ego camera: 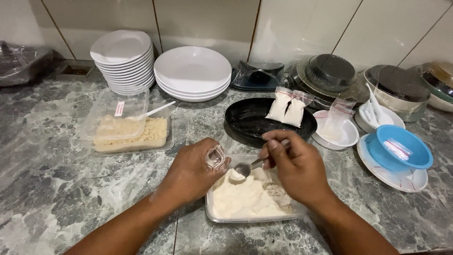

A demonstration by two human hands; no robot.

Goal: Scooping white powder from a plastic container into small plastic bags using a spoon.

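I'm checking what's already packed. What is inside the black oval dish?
Two small clear bags of white powder lean inside the black oval dish. Its near edge is hidden behind the right hand.

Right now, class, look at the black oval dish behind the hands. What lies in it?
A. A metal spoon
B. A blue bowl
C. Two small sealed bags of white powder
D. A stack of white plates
C: two small sealed bags of white powder lie side by side in the black oval dish, while the metal spoon is in the right hand over the clear tray.
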